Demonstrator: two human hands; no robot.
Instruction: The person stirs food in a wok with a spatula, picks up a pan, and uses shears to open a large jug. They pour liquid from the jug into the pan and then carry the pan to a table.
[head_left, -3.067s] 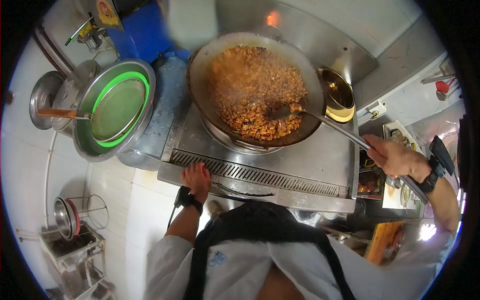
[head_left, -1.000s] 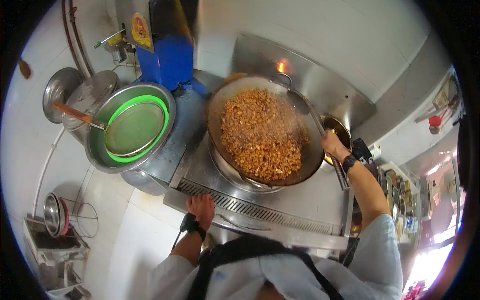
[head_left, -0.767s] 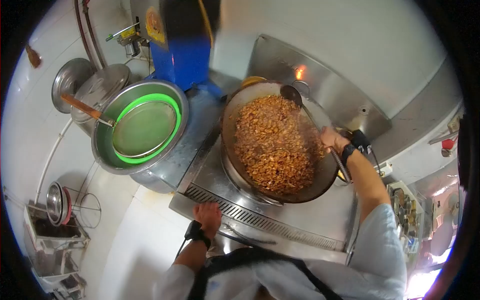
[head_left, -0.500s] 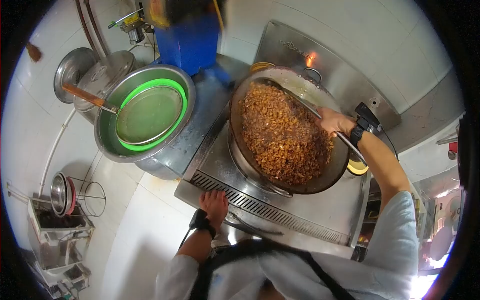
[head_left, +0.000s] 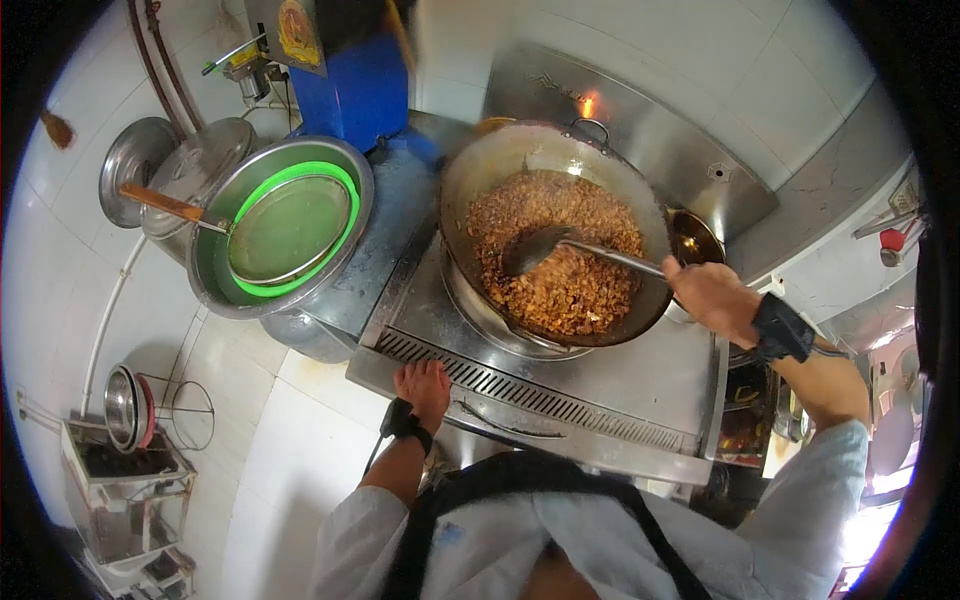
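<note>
1. Right hand (head_left: pixel 712 298): grip clamped on the handle of the ladle (head_left: pixel 535 250), whose bowl lies over the browned food (head_left: pixel 575 290) in the wok (head_left: pixel 490 160).
2. Left hand (head_left: pixel 424 385): grip apart, fingers flat on the front edge of the stove (head_left: pixel 640 380).

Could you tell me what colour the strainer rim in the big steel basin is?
The strainer rim is bright green; the head view shows it.

Just one camera, worn on the person's head, peers steeply down over their chest, wide-angled, close above the stove (head_left: pixel 620 372) and wok (head_left: pixel 497 160).
</note>
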